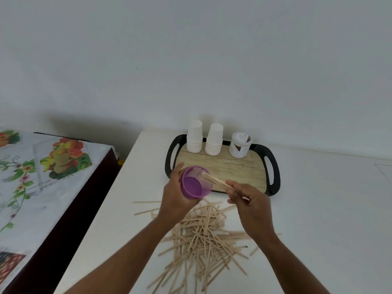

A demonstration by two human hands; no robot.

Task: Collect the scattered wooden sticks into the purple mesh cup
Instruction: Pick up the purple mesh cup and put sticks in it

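1. As the head view shows it, the task appears barely begun: the left hand [176, 196] wraps its fingers round the round purple mesh cup [196, 183], held tilted above the white table [318, 209] with its mouth turned toward the right hand [250, 206].
2. The right hand pinches a small bunch of flat pale wooden sticks [216, 181], whose far ends reach into the cup's mouth; how many it holds cannot be told.
3. The cup's bottom shows purple and bare, so little or nothing seems to lie inside.
4. A large tangled heap of scattered wooden sticks [203, 236] lies on the table below both hands; nearly all the work is judged outstanding.
5. Behind stands a black-rimmed wood-pattern tray [273, 166] bearing stacked white paper cups [214, 141] and a white jar [240, 145].
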